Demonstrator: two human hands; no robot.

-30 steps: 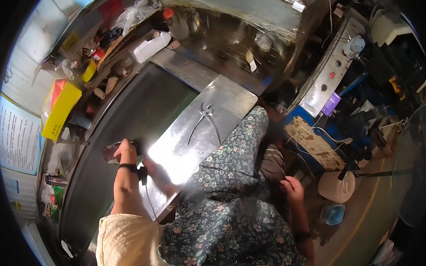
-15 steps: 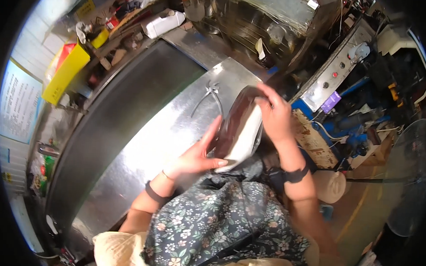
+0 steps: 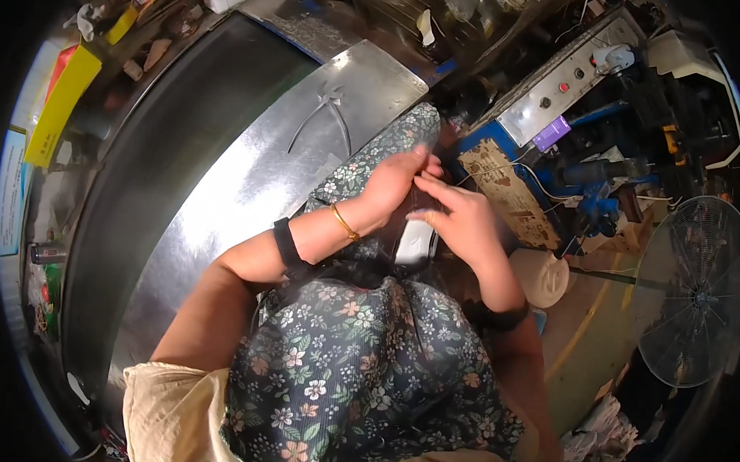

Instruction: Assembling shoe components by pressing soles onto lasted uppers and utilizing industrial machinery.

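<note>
Close over my lap, my left hand (image 3: 394,185) and my right hand (image 3: 466,222) meet at the fingertips around a brown and white shoe-shaped piece (image 3: 416,243). Its white part shows below my right thumb, while the brown part is mostly hidden between the hands. Both hands have bent, closed fingers on the piece's upper end; what exactly they pinch is too small to make out. Beyond my left arm, a pair of metal pincers (image 3: 335,120) lies with its handles spread on the shiny metal tabletop (image 3: 216,201). A floral apron (image 3: 357,361) covers my lap and knee.
A black belt (image 3: 170,134) runs along the table's left. At right stand a control panel (image 3: 566,87) with buttons, a purple box (image 3: 551,133), blue machinery (image 3: 599,202) and a round fan (image 3: 698,299). A cream container (image 3: 539,278) sits below; a yellow box (image 3: 65,106) stands far left.
The brown and white piece has come down toward my lap and turned. My hands, spread along it before, are now close together at its upper end. My knee has risen beside the table.
</note>
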